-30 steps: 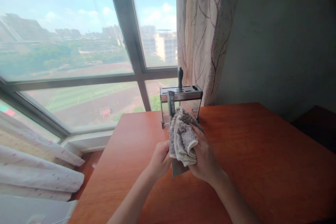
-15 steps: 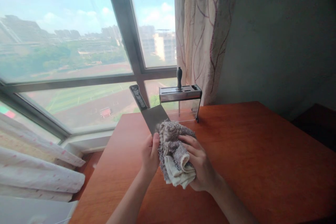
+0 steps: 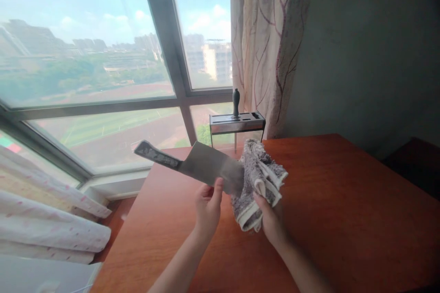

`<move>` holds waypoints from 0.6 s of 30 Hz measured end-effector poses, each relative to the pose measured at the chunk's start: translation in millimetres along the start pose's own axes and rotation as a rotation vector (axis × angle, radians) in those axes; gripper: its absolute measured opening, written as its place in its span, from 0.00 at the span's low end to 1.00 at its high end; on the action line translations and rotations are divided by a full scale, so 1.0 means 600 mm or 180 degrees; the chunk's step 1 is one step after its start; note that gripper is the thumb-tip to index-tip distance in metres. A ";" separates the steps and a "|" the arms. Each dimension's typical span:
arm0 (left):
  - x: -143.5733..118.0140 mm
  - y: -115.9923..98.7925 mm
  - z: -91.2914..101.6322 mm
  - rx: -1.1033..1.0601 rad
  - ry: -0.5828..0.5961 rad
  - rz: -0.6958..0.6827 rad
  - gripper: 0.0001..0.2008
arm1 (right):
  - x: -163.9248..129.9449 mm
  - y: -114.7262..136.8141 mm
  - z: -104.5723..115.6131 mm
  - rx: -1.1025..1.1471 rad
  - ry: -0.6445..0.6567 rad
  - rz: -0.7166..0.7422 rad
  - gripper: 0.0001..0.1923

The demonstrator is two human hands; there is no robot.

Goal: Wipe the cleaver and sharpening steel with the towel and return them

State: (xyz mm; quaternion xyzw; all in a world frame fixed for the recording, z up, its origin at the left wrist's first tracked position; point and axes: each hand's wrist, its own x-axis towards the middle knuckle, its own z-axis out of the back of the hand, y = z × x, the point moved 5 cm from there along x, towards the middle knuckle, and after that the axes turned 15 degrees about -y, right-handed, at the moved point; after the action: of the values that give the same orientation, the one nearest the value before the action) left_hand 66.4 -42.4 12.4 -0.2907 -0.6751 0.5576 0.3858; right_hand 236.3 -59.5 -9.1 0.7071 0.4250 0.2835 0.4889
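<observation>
A cleaver (image 3: 206, 163) with a broad grey blade and a worn black handle is held above the table, its handle pointing left. My left hand (image 3: 209, 203) pinches the blade's lower edge between thumb and fingers. Bunched in my right hand (image 3: 273, 219) is a grey, fluffy towel (image 3: 257, 178) with white edges. The towel covers the far right end of the blade. My right thumb lies on the towel, while the other fingers are hidden behind it.
A knife block (image 3: 237, 122) with a metal top and clear sides stands at the table's back edge, a dark-handled tool (image 3: 235, 103) upright in it. The reddish wooden table (image 3: 343, 210) meets a window and a patterned curtain (image 3: 268, 46).
The cleaver has swung from steeply tilted to nearly level, its handle dropping to the left. The towel and my right hand have shifted right, and my right hand has turned.
</observation>
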 end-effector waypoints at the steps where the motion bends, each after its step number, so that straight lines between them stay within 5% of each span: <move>1: -0.004 0.001 -0.005 0.0032 0.0069 0.0075 0.19 | 0.003 -0.004 0.001 0.0286 -0.0143 -0.0333 0.24; 7: -0.010 0.009 -0.014 0.0129 0.0176 0.0288 0.20 | 0.011 0.003 -0.014 0.1153 0.0103 -0.1531 0.23; 18: -0.023 0.037 -0.032 -0.0006 0.0761 0.0571 0.24 | 0.008 -0.005 -0.027 0.0942 0.0588 -0.1785 0.15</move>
State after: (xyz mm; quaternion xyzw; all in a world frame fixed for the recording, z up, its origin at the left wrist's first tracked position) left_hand 89.5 -39.1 -10.2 -0.4147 -0.5961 0.5506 0.4118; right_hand 224.8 -47.3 -6.3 0.5972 0.6822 0.1360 0.3993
